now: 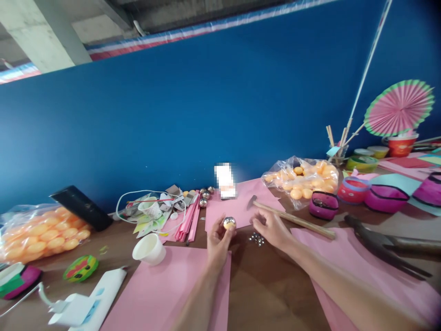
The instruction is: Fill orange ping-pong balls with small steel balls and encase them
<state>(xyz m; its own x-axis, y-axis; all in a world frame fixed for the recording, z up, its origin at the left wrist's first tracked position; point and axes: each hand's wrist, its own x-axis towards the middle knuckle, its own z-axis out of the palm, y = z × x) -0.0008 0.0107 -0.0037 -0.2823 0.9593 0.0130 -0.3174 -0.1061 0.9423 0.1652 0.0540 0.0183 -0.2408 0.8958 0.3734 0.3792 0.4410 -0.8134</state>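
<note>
My left hand (217, 239) has its fingers and thumb closed around a shiny ball (228, 223), mirror-like silver on top with a yellowish lower part. To its right, my right hand (272, 229) is curled, thumb and forefinger close together; anything between them is too small to make out. Just below those fingertips lies a small heap of metal beads (257, 239) on the brown table. A wooden-handled hammer (296, 219) lies behind my right hand, its head on a pink sheet (244, 202). Several more shiny balls (204, 196) sit at the back, left of that sheet.
A white cup (149, 249) stands on a pink sheet (165, 294) at left. Bags of orange balls (41, 232) lie on both sides. A power strip (103, 294) is front left, a larger dark hammer (382, 248) at right. A blue partition (193, 110) closes the back.
</note>
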